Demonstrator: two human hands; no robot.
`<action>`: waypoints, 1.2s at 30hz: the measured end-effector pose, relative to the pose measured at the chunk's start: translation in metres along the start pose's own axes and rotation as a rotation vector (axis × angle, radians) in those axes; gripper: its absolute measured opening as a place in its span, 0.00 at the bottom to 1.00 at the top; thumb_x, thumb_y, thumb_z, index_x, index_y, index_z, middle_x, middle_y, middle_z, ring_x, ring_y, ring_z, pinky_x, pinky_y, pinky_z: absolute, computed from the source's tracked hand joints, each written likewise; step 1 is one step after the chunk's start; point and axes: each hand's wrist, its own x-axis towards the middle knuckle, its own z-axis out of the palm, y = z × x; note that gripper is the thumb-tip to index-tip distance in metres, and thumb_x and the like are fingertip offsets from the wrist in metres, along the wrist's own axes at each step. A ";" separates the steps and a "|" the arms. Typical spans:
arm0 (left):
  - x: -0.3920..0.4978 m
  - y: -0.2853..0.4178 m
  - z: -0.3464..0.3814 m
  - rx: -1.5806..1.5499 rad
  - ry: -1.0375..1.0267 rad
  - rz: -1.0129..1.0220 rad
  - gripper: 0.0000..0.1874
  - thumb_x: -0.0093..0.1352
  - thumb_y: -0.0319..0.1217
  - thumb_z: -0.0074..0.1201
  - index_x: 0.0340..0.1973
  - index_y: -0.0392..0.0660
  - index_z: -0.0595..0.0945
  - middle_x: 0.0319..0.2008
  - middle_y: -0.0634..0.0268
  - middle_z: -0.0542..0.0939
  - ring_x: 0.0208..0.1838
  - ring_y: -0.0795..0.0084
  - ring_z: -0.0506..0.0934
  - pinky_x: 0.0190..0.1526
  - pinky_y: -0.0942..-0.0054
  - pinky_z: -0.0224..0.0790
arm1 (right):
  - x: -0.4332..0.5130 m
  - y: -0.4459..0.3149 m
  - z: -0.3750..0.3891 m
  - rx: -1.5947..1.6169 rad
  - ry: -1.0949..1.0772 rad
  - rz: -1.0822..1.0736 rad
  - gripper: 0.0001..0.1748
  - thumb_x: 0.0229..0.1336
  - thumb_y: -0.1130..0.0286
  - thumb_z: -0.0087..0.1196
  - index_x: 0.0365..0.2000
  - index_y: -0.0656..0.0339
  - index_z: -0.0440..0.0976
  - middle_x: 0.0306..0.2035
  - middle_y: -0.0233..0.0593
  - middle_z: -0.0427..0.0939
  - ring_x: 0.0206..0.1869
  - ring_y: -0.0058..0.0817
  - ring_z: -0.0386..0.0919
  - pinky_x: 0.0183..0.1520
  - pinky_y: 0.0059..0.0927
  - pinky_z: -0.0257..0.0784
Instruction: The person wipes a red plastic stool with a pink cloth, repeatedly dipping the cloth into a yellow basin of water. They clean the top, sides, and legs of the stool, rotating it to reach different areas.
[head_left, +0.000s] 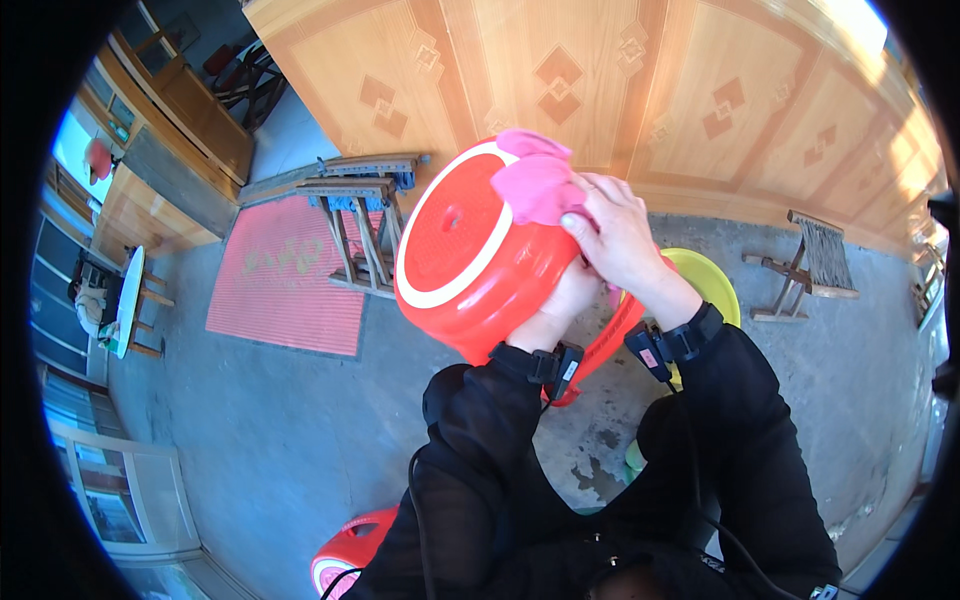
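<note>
A red plastic stool (454, 225) with a white ring around its seat is held tilted in front of me, seat towards the left and legs towards the lower right. My left hand (574, 292) grips it on the side near its legs; its fingers are largely hidden behind the stool and my other hand. Bunched in my right hand (619, 232) is a pink cloth (536, 180), which lies against the seat's upper right rim and hangs partly over the white ring. My hands are close together, the right one above the left.
A yellow basin (705, 281) sits on the concrete floor beyond my right wrist. Wooden folding stools (360, 225) stand by a red mat (285, 277); another folding stool (806, 266) is at right. A second red stool (356, 547) is at lower left. Wood-patterned panels (559, 82) rise ahead.
</note>
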 end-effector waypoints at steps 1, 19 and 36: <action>-0.001 -0.001 -0.004 0.330 0.004 -0.024 0.18 0.66 0.24 0.54 0.52 0.38 0.75 0.43 0.58 0.80 0.47 0.64 0.79 0.48 0.67 0.73 | -0.005 0.004 -0.001 0.062 -0.010 0.060 0.21 0.54 0.71 0.58 0.50 0.60 0.73 0.44 0.45 0.74 0.51 0.45 0.70 0.54 0.39 0.67; -0.013 0.009 0.021 0.278 -0.163 0.131 0.09 0.67 0.25 0.55 0.41 0.35 0.80 0.36 0.61 0.82 0.39 0.71 0.80 0.43 0.71 0.73 | 0.105 0.030 -0.046 -0.214 -0.310 0.072 0.19 0.59 0.61 0.53 0.52 0.46 0.75 0.42 0.48 0.78 0.47 0.46 0.77 0.48 0.43 0.74; -0.010 0.030 0.005 -0.042 -0.061 -0.165 0.17 0.71 0.36 0.55 0.47 0.35 0.80 0.40 0.62 0.83 0.42 0.76 0.78 0.47 0.77 0.69 | 0.058 0.042 -0.036 0.073 -0.509 -0.038 0.30 0.58 0.76 0.51 0.63 0.56 0.63 0.51 0.50 0.74 0.55 0.41 0.74 0.59 0.37 0.69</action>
